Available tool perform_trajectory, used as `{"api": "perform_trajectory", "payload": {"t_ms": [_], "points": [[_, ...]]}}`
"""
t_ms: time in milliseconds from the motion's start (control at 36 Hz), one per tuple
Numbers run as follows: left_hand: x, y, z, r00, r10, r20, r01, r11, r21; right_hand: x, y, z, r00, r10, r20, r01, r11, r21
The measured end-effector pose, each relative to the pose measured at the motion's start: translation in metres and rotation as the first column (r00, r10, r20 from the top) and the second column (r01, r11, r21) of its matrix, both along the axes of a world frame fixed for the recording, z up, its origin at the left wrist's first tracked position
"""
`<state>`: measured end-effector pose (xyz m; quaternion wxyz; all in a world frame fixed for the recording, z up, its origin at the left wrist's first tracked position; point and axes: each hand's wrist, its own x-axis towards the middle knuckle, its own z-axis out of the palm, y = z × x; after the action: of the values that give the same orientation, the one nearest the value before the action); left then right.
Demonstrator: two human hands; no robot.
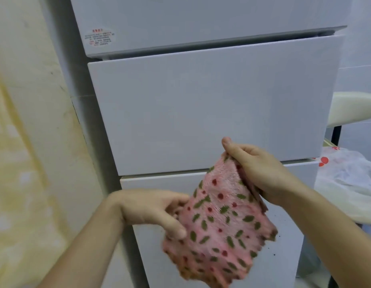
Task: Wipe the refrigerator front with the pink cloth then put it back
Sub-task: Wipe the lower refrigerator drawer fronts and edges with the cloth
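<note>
A white refrigerator (201,104) with three stacked door fronts fills the middle of the head view. In front of its lower doors hangs a pink cloth (218,231) printed with green leaves and red dots. My right hand (261,171) pinches the cloth's top corner, thumb up. My left hand (151,208) grips the cloth's left edge lower down. The cloth hangs spread between both hands, a little away from the door surface. Its lower edge is blurred.
A yellowish curtain or wall (24,163) runs down the left, close to the fridge side. On the right stand a pale round stool seat (355,109) on a dark leg and a white plastic bag (346,183) with red marks. A label (99,37) sits on the top door.
</note>
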<state>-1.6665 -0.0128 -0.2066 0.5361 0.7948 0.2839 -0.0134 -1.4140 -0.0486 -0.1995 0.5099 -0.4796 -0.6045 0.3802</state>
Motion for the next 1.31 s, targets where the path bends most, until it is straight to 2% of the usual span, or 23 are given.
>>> {"api": "perform_trajectory", "payload": {"t_ms": [56,139,250,389,500,556,667,694,722,778,806,861,944,1028,1083,1139,1222,1306], "points": [[0.020,-0.003,-0.012,1.000,-0.002,0.019,0.002,1.000,-0.029,-0.003,0.008,-0.003,0.997,-0.036,0.070,0.036,0.999,0.005],[0.039,-0.009,-0.014,0.993,0.109,0.048,-0.110,0.994,0.021,-0.006,0.015,-0.004,0.964,-0.142,0.225,0.126,0.989,0.082],[0.045,-0.013,-0.007,0.947,0.251,0.200,-0.252,0.967,-0.021,-0.006,0.013,-0.005,0.901,-0.250,0.354,0.204,0.966,0.161],[0.041,-0.009,0.001,0.852,0.373,0.366,-0.387,0.921,-0.037,-0.003,0.009,-0.015,0.878,-0.346,0.329,0.262,0.925,0.275],[0.035,-0.005,0.006,0.747,0.481,0.459,-0.506,0.859,-0.077,0.002,-0.001,-0.021,0.770,-0.584,0.257,0.420,0.767,0.485],[0.034,-0.004,0.010,0.677,0.533,0.507,-0.540,0.828,-0.150,0.005,-0.007,-0.020,0.736,-0.613,0.288,0.460,0.765,0.451],[0.034,-0.005,0.017,0.567,0.589,0.576,-0.535,0.795,-0.286,0.005,-0.011,-0.020,0.708,-0.473,0.524,0.444,0.876,0.190],[0.034,-0.006,0.018,0.554,0.592,0.586,-0.523,0.795,-0.308,0.003,-0.010,-0.022,0.735,-0.436,0.519,0.424,0.893,0.150],[0.035,-0.007,0.019,0.549,0.591,0.592,-0.508,0.798,-0.325,0.002,-0.010,-0.023,0.802,-0.385,0.457,0.388,0.917,0.093],[0.036,-0.009,0.019,0.551,0.587,0.593,-0.485,0.803,-0.345,-0.003,-0.012,-0.025,0.952,-0.204,0.226,0.220,0.974,-0.046],[0.036,-0.008,0.019,0.553,0.587,0.591,-0.483,0.804,-0.347,-0.005,-0.014,-0.025,0.984,-0.108,0.139,0.119,0.990,-0.076],[0.035,-0.007,0.017,0.557,0.592,0.582,-0.492,0.800,-0.344,-0.008,-0.015,-0.027,0.997,-0.017,0.080,0.022,0.998,-0.057],[0.030,-0.003,0.016,0.564,0.627,0.538,-0.549,0.771,-0.324,-0.006,-0.014,-0.028,0.998,-0.050,-0.039,0.049,0.999,-0.018],[0.017,0.001,0.018,0.648,0.615,0.451,-0.643,0.758,-0.111,-0.002,-0.015,-0.025,0.988,-0.070,-0.138,0.065,0.997,-0.035],[0.012,0.004,0.018,0.656,0.617,0.435,-0.675,0.737,-0.029,-0.002,-0.015,-0.024,0.972,-0.101,-0.213,0.094,0.995,-0.043],[0.012,0.004,0.018,0.607,0.650,0.456,-0.716,0.697,-0.040,-0.005,-0.014,-0.024,0.950,-0.169,-0.262,0.167,0.986,-0.030],[0.016,0.004,0.018,0.489,0.704,0.515,-0.789,0.609,-0.084,-0.010,-0.015,-0.024,0.927,-0.245,-0.284,0.259,0.966,0.012],[0.015,0.005,0.017,0.468,0.694,0.547,-0.824,0.567,-0.015,-0.012,-0.018,-0.022,0.944,-0.233,-0.234,0.249,0.968,0.041]]}}
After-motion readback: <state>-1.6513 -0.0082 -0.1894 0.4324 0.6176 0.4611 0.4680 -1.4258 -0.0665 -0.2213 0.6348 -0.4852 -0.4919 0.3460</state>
